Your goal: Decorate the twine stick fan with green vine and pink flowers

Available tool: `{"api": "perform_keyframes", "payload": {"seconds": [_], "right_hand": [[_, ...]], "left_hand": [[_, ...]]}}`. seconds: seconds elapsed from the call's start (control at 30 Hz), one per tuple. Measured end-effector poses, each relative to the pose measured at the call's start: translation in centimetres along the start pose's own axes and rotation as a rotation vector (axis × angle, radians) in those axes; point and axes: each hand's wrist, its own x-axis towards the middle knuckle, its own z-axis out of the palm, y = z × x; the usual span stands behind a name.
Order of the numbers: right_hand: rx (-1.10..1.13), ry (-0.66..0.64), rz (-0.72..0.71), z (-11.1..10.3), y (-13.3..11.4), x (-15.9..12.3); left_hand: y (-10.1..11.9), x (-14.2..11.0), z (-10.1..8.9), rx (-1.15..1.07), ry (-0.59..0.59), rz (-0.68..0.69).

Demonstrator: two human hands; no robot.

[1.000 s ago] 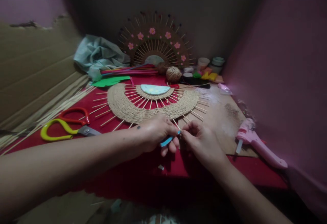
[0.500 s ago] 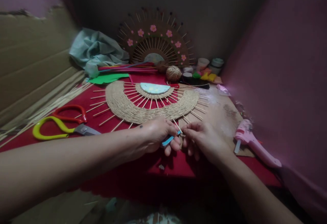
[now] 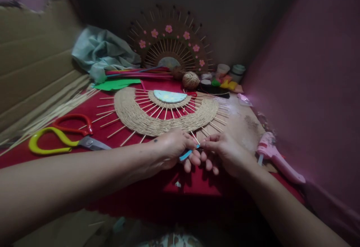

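A half-round woven fan (image 3: 157, 125) of tan cord on thin sticks lies on the red cloth, with a pale blue half-disc (image 3: 170, 96) at its inner edge. My left hand (image 3: 174, 149) is closed on a narrow blue strip (image 3: 185, 154), whose one end sticks out below the thumb. The strip's other end meets the tip of one fan stick (image 3: 194, 137). My right hand (image 3: 222, 151) pinches at that same tip with thumb and forefinger; the other fingers curl beneath. What exactly lies between the right fingertips is too small to make out.
Scissors (image 3: 90, 142) with red and yellow handles lie at left, beside thin sticks (image 3: 56, 115). A pink glue gun (image 3: 277, 157) rests at right on cardboard (image 3: 244, 123). Behind are a twine ball (image 3: 191, 80), green sheet (image 3: 116, 85), grey-blue cloth (image 3: 104, 51) and a flowered fan (image 3: 168, 40).
Both hands stay at the stick's tip. The right fingertips have shifted slightly up at the strip's end, and its lower fingers have moved closer to the left hand. The view has shifted slightly.
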Motion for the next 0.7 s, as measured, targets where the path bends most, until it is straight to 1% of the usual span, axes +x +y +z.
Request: {"api": "perform_keyframes", "payload": {"seconds": [0.07,0.2,0.3,0.37,0.4,0.43,0.47,0.53,0.6,0.63,0.67,0.7], "right_hand": [[-0.014,0.032,-0.008,0.1,0.1,0.1],[-0.081,0.142,-0.053,0.7,0.2,0.1],[-0.114,0.171,-0.094,1.1,0.3,0.0],[-0.135,0.208,-0.106,1.2,0.4,0.0],[-0.146,0.229,-0.105,1.3,0.4,0.0],[-0.155,0.249,-0.104,1.4,0.5,0.0],[-0.165,0.259,-0.106,1.4,0.5,0.0],[-0.183,0.253,-0.117,1.4,0.7,0.0],[-0.185,0.247,-0.14,1.5,0.8,0.1],[-0.179,0.245,-0.149,1.5,0.8,0.1],[-0.169,0.244,-0.153,1.4,0.8,0.1],[-0.157,0.241,-0.154,1.4,0.8,0.1]], "left_hand": [[-0.2,0.0,0.0,0.02,-0.01,0.007],[-0.4,-0.1,-0.1,0.106,-0.05,0.025],[-0.2,-0.1,-0.3,0.217,-0.11,0.034],[0.1,-0.3,-0.5,0.378,-0.14,0.031],[0.4,-0.4,-0.6,0.499,-0.137,0.034],[0.6,-0.5,-0.6,0.648,-0.115,0.065],[0.8,-0.7,-0.6,0.818,-0.072,0.138],[1.1,-1.0,-0.4,1.156,0.022,0.372],[1.2,-1.2,-0.3,1.382,0.083,0.607],[1.2,-1.3,-0.2,1.444,0.086,0.672],[1.2,-1.2,-0.2,1.481,0.079,0.694],[1.1,-1.2,-0.2,1.509,0.074,0.689]]}}
